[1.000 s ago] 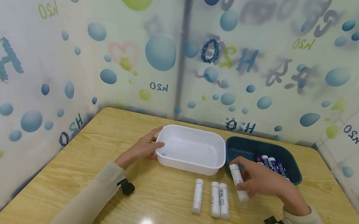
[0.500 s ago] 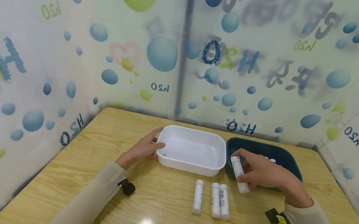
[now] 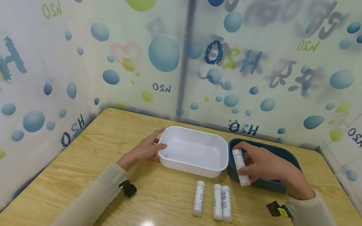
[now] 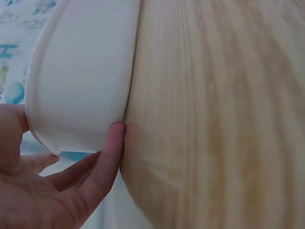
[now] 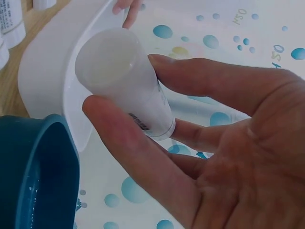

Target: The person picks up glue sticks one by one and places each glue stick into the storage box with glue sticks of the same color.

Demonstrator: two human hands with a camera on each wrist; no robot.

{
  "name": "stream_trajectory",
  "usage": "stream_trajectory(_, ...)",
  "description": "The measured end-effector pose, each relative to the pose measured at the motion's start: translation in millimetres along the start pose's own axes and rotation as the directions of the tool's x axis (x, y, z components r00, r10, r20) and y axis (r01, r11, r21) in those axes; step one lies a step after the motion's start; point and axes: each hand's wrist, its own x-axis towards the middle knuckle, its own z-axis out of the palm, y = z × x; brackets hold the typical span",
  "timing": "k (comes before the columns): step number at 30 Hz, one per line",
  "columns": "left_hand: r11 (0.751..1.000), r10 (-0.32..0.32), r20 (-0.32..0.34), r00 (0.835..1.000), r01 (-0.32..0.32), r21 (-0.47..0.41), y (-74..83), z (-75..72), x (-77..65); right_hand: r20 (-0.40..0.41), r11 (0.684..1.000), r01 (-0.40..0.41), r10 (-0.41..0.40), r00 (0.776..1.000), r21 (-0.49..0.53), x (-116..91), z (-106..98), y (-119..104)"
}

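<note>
My left hand [image 3: 144, 148] holds the left end of a white plastic tub [image 3: 191, 165], thumb over the rim and fingers against the outer wall. In the left wrist view, a fingertip touches the wall [image 4: 81, 71] low down, by the tabletop. Between thumb and fingers, my right hand [image 3: 265, 164] pinches a white glue stick [image 3: 241, 167], tilted, over the near left part of a dark teal tub [image 3: 269, 185]. Its frosted round end [image 5: 107, 59] faces the right wrist camera. My hand hides most of the teal tub's inside.
In front of the tubs, one white glue stick [image 3: 199, 199] lies alone, left of a pair [image 3: 222, 203] lying side by side on the wooden table [image 3: 111, 211]. The two tubs stand next to each other. A bubble-patterned wall [image 3: 124, 93] stands behind.
My right hand has risen and moved away from me with the glue stick, from beside the teal tub to above it, now covering the dark blue sticks inside. The left hand stays put.
</note>
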Motion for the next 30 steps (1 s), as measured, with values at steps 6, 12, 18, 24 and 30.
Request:
stream_trajectory(6, 1.000, 0.007, 0.002, 1.000, -0.007, -0.008, -2.7, -0.5, 1.9, -0.001, 1.000, 0.009, -0.009, 1.000, 0.007, 8.7, -8.0, -3.5)
stream_trajectory(12, 1.000, 0.006, 0.005, 1.000, -0.006, -0.017, -2.1, -1.0, 2.5, 0.020, 1.000, -0.012, 0.011, 1.000, 0.022, 21.6, -18.7, -8.9)
stream_trajectory(18, 1.000, 0.011, 0.005, 1.000, -0.011, -0.018, -2.4, -0.2, 2.2, 0.072, 0.998, -0.021, 0.017, 0.997, 0.055, 40.6, -28.8, -15.1)
stream_trajectory(24, 1.000, 0.005, -0.001, 1.000, -0.005, -0.011, -1.9, -0.7, 3.6, 0.082, 0.999, -0.037, 0.034, 0.996, 0.040, 56.9, -36.4, -22.3)
stream_trajectory(30, 1.000, 0.007, -0.001, 1.000, -0.007, 0.003, -3.3, -1.3, 3.3, 0.098, 0.997, -0.074, 0.070, 0.993, 0.032, 72.6, -38.7, -27.1)
